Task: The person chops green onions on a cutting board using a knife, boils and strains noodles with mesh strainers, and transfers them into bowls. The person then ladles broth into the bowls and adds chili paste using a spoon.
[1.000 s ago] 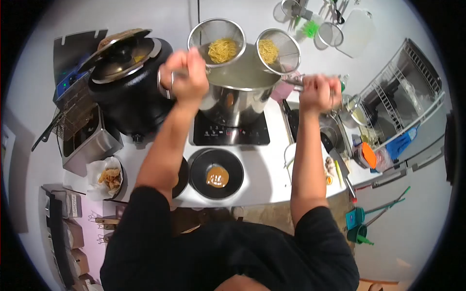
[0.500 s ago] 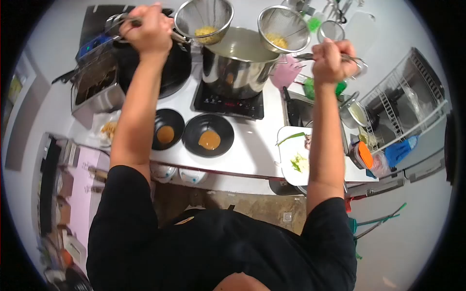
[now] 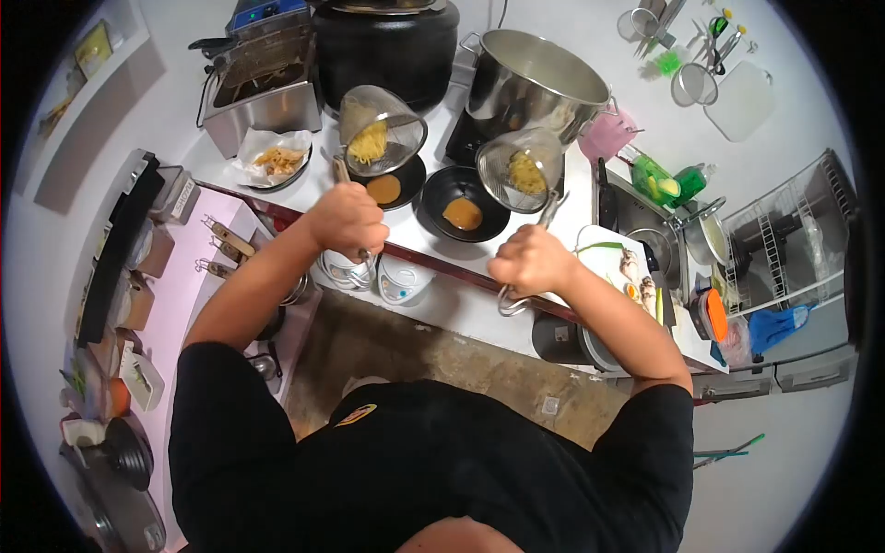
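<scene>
My left hand (image 3: 348,221) is closed round the handle of a mesh strainer (image 3: 406,136), which holds yellow noodles (image 3: 369,143) above a black bowl (image 3: 412,182) with brown sauce (image 3: 383,190). The handle of a second strainer (image 3: 495,175) is in the grip of my right hand (image 3: 531,262). Noodles (image 3: 526,173) lie in it too, and it hangs beside and partly over the right edge of another black bowl (image 3: 433,221), where more brown sauce (image 3: 463,214) shows. Both strainers are tilted.
Behind the strainers stand a large steel pot (image 3: 525,78) and a black round cooker (image 3: 383,55). A fryer (image 3: 263,106) and a paper-lined bowl of fried food (image 3: 278,162) are at left. A white tray of toppings (image 3: 601,263) and a sink (image 3: 645,217) are at right.
Both hands have come down and towards my body with the strainers, which have moved from over the pot to the bowls. The camera view has shifted too.
</scene>
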### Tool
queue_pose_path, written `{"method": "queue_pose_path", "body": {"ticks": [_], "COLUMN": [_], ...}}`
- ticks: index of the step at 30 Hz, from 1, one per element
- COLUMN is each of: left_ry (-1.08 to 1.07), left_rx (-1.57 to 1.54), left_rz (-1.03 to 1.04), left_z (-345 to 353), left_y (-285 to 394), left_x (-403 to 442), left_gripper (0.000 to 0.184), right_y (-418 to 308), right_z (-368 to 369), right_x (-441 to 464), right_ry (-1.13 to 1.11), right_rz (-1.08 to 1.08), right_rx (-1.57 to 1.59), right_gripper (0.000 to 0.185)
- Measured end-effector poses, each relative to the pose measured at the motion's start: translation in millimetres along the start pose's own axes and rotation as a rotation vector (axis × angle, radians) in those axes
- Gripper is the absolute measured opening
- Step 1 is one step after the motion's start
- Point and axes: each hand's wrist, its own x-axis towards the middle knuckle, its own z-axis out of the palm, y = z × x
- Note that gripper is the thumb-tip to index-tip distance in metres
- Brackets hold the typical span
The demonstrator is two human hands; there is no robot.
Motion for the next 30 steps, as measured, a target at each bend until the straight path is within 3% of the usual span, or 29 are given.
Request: {"method": "queue_pose_path", "body": {"ticks": [3, 9, 17, 20, 23, 24, 26, 30], "left_ry": [-0.137, 0.152, 0.204, 0.061, -0.459, -0.458, -0.719, -0.807], "left_rx": [0.064, 0.015, 0.038, 0.075, 0.194, 0.185, 0.145, 0.179], "left_rz": [0.094, -0.052, -0.005, 0.151, 0.255, 0.257, 0.314, 0.331], "left_z": [16, 17, 3, 4, 37, 47, 60, 72], "left_y": [-7, -12, -16, -11, -4, -7, -19, -29], "left_x": [-26, -29, -23, -27, -48, -56, -66, -74], "left_gripper": [0.024, 0.024, 0.023, 0.019, 0.015, 0.015, 0.016, 0.017], "right_y": [-6, -10, -21, -26, -37, -36, -29, -20], "right_z": [29, 43, 29, 39, 80, 90, 104, 123], "right_x": [8, 44, 50, 46, 44, 45, 49, 54], "right_ry": [-0.164, 0.132, 0.100, 0.003, -0.451, -0.490, -0.626, -0.657], "right_rz": [-0.025, 0.208, 0.242, 0.164, 0.069, 0.063, 0.114, 0.185], "right_rx": [-0.068, -0.038, -0.084, -0.126, -0.200, -0.202, -0.188, -0.203], "right_gripper": [0.020, 0.019, 0.018, 0.012, 0.010, 0.010, 0.013, 0.014]}}
